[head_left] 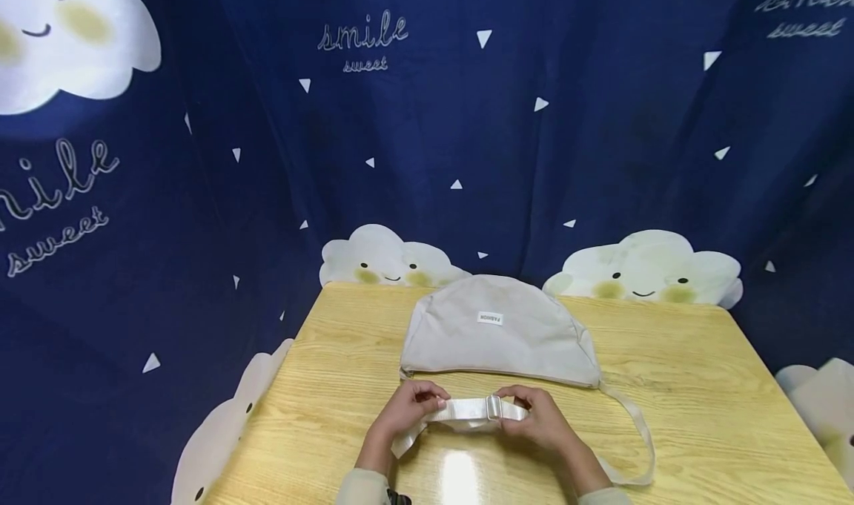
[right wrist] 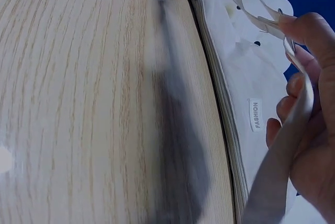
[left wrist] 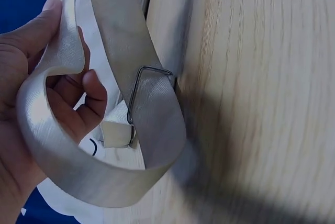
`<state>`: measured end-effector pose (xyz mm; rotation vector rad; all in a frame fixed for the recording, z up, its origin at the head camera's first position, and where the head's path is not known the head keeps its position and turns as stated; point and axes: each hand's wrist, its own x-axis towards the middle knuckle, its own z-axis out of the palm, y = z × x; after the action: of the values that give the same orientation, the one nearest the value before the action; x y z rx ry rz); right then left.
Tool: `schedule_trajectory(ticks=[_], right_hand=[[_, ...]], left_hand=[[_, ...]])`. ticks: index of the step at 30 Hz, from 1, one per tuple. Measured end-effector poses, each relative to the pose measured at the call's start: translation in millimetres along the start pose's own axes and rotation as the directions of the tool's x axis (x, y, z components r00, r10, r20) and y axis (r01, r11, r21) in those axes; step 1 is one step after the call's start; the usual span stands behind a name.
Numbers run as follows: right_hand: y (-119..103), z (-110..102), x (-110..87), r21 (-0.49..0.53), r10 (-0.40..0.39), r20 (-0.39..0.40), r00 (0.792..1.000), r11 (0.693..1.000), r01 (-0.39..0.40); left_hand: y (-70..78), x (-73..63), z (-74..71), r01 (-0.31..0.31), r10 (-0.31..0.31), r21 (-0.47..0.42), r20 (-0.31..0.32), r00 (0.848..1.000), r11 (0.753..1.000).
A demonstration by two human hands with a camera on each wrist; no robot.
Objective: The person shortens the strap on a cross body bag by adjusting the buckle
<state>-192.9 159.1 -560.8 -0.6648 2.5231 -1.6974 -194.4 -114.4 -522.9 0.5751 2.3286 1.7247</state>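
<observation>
A cream shoulder bag [head_left: 500, 334] with a "FASHION" label lies flat on the table, its zipper edge toward me. Its webbing strap [head_left: 460, 410] is stretched between my two hands just in front of the bag. My left hand [head_left: 412, 410] pinches the strap between thumb and fingers, and a loop of it hangs below, as the left wrist view shows. My right hand [head_left: 539, 420] pinches the strap right beside a metal slider buckle [head_left: 494, 408]. In the left wrist view a wire-like metal ring [left wrist: 135, 96] crosses the hanging loop.
The wooden table [head_left: 347, 319] carries the bag near its back edge. From the bag's right end the strap's other length [head_left: 640, 423] curves down onto the tabletop. A dark blue curtain [head_left: 427, 134] with clouds hangs behind and at the sides.
</observation>
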Motion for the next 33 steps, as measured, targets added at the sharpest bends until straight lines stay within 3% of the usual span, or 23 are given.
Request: schedule_trajectory(ticks=[6, 12, 16, 20, 26, 33], right_hand=[[-2.7, -1.4, 0.1, 0.045, 0.015, 0.010, 1.000, 0.999, -0.016], [-5.4, 0.3, 2.3, 0.070, 0.040, 0.017, 0.999, 0.997, -0.041], [-20.0, 0.3, 3.5, 0.074, 0.059, 0.036, 0.998, 0.995, -0.062], [-21.6, 2.6, 4.9, 0.069, 0.072, 0.043, 0.997, 0.995, -0.075], [0.0, 9.4, 5.6, 0.027, 0.068, 0.037, 0.997, 0.997, -0.069], [1.8, 10.0, 2.6, -0.003, -0.005, 0.025, 1.000, 1.000, 0.005]], left_hand=[[3.7, 1.8, 3.0, 0.025, -0.025, -0.016, 0.011, 1.000, 1.000], [4.9, 5.5, 7.4, 0.005, -0.005, -0.059, 0.009, 1.000, 0.998], [2.9, 8.7, 8.7, 0.005, -0.006, -0.073, -0.002, 1.000, 0.997], [-6.2, 10.6, 6.4, 0.032, -0.032, -0.073, 0.004, 0.999, 0.997], [-32.2, 13.3, 3.4, 0.058, -0.056, -0.090, 0.025, 0.998, 0.994], [-37.7, 12.5, -1.2, 0.060, -0.057, -0.072, 0.037, 0.998, 0.996]])
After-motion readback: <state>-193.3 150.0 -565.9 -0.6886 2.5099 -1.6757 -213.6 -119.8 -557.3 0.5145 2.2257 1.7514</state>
